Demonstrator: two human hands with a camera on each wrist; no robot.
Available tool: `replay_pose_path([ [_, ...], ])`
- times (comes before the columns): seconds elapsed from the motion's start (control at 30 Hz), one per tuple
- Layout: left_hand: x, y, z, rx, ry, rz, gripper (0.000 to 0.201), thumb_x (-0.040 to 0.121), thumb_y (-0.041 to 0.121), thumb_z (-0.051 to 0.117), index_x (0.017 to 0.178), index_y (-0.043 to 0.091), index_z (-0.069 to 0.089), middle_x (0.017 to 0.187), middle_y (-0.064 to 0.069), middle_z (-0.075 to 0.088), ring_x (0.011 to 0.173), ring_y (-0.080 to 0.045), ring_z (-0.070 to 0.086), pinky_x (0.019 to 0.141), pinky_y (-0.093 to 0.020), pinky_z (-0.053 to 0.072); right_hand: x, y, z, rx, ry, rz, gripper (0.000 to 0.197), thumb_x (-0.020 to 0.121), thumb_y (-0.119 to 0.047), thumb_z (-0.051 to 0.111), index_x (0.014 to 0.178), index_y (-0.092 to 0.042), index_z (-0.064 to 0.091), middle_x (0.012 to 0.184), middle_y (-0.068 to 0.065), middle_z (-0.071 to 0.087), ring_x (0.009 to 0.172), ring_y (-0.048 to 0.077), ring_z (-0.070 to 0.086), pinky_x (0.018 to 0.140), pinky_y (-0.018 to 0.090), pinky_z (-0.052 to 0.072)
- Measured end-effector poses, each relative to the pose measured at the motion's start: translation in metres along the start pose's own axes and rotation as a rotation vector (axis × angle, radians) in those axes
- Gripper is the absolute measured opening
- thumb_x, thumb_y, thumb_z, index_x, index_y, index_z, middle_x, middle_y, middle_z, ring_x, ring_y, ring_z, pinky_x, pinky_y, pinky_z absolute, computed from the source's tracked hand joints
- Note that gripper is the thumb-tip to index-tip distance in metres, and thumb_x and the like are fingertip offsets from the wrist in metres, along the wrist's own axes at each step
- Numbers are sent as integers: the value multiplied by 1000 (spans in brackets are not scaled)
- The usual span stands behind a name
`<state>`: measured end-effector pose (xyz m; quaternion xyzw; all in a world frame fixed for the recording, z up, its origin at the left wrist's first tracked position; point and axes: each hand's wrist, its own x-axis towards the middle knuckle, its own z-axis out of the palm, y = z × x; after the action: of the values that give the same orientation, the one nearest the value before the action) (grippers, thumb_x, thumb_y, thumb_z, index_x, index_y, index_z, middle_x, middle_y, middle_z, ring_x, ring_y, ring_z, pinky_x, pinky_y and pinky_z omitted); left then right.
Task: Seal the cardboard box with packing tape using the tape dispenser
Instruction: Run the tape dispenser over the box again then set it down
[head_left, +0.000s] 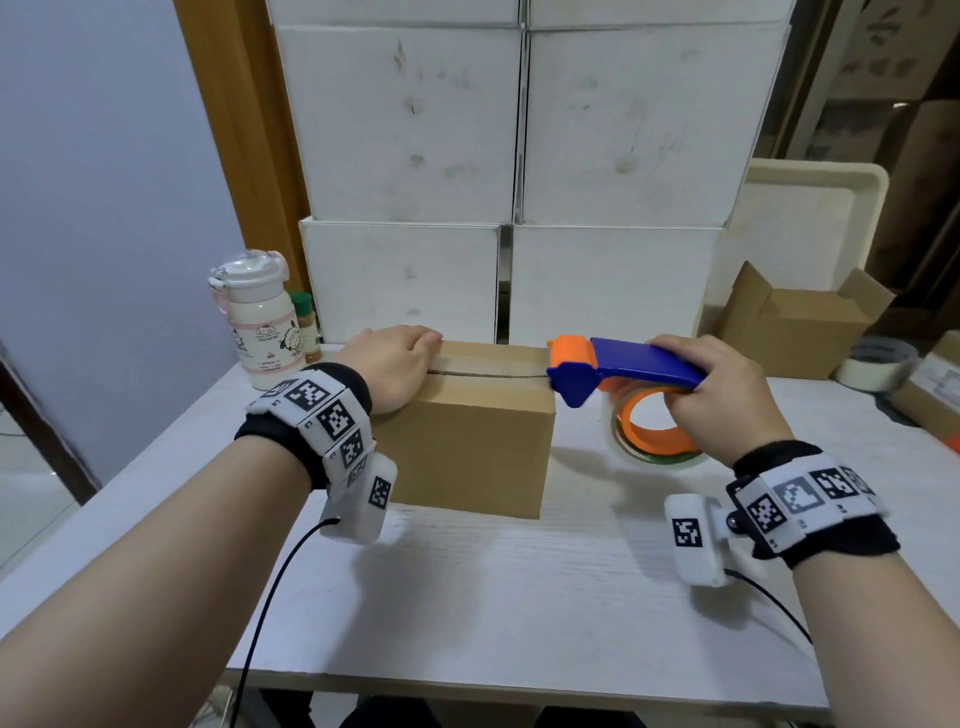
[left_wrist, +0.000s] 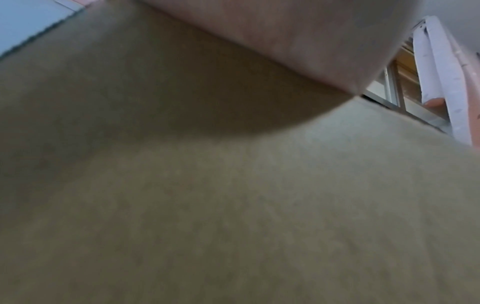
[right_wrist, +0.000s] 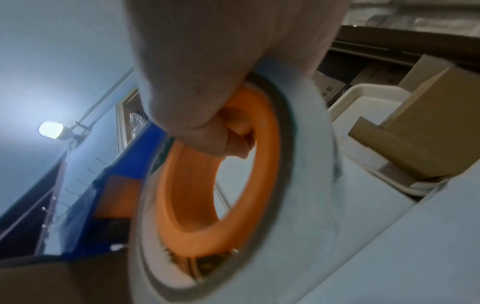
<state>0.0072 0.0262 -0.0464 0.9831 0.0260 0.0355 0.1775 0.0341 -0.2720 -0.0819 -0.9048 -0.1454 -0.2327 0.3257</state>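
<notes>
Cardboard box (head_left: 470, 436) sits on the white table (head_left: 519, 597), roughly centre, flaps closed, centre seam (head_left: 488, 374) running left to right across the top. No tape visible on the seam.

Left hand (head_left: 395, 366) lies palm down on the top of the box at its left end, covering that end of the seam; fingers bend over the far top edge. It presses on the box rather than closing round anything. Left wrist view: mostly blurred brown cardboard (left_wrist: 233, 205) with the heel of the hand (left_wrist: 298, 41) resting on it.

Right hand (head_left: 722, 389) is wrapped around the tape dispenser (head_left: 623, 371), blue body with an orange front part. Fingers pass through the orange core of the tape roll (head_left: 649, 436), confirmed in the right wrist view, where curled fingers (right_wrist: 228, 139) grip inside the orange ring (right_wrist: 207, 205). The dispenser's front end touches the upper right edge of the box, at the right end of the seam. The roll hangs beside the box's right side, above the table.

Surroundings: white bottle (head_left: 262, 332) with cartoon print at far left of the table; stacked white cartons (head_left: 519, 156) behind the box; open brown carton (head_left: 800, 322) and a second tape roll (head_left: 878, 364) at far right.
</notes>
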Motion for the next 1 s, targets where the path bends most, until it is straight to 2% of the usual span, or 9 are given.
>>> replay_pose_path([
  [0.27, 1, 0, 1, 8, 2, -2, 46, 103, 35, 16, 143, 24, 38, 149, 0, 39, 138, -21, 34, 119, -37, 16, -1, 10, -3, -29, 15, -40, 52, 76, 9, 52, 118, -19, 64, 101, 5, 60, 90, 16, 50, 82, 22, 35],
  [0.7, 2, -3, 1, 7, -5, 5, 45, 103, 35, 17, 143, 26, 37, 150, 1, 39, 139, -20, 33, 120, -38, 16, -4, 20, -1, -13, -16, -29, 53, 75, 10, 52, 115, -22, 64, 95, 3, 59, 88, 19, 52, 80, 24, 37],
  [1.0, 3, -4, 1, 5, -3, 14, 45, 103, 36, 18, 143, 26, 37, 149, 1, 40, 139, -21, 34, 119, -39, 18, -7, 23, -4, 12, -68, -2, 53, 75, 10, 52, 116, -21, 63, 98, 6, 59, 91, 22, 53, 82, 26, 39],
])
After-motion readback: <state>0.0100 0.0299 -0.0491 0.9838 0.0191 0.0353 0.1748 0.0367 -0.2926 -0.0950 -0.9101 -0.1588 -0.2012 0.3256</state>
